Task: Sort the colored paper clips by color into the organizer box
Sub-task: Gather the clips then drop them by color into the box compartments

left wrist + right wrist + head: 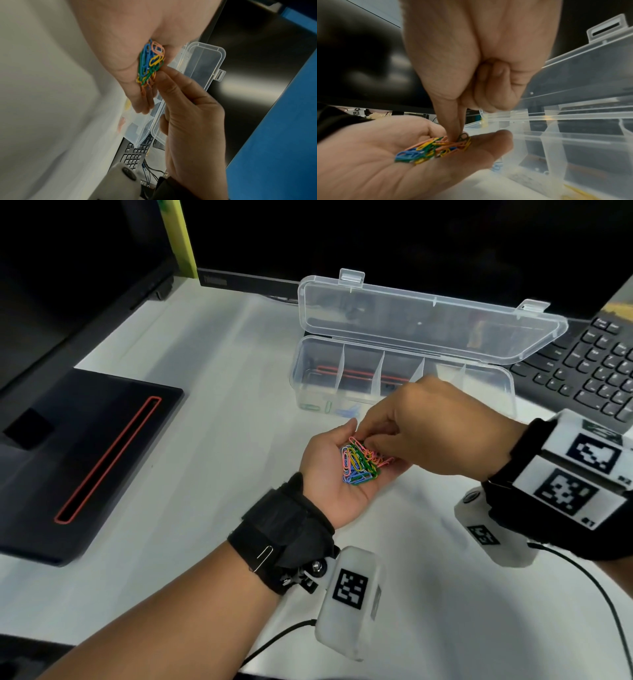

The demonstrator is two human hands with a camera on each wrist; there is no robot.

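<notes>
My left hand (325, 474) lies palm up above the white table, fingers relaxed, carrying a pile of colored paper clips (359, 463) in pink, blue, green and yellow. My right hand (371, 445) reaches down onto the pile, thumb and forefinger pinching a green clip (463, 136) at its far edge. The other right fingers are curled in. Just behind the hands stands the clear organizer box (298, 378) with its lid (428, 326) open. Its left compartments hold green clips (318, 406) and blue clips (347, 410). The right wrist view shows yellow clips (573, 189) in another compartment.
A black device with a red-outlined slot (85, 453) lies on the table at the left. A black keyboard (596, 371) sits at the right behind the box. Dark monitors stand along the back. A silver clip (262, 556) hangs on my left wrist strap.
</notes>
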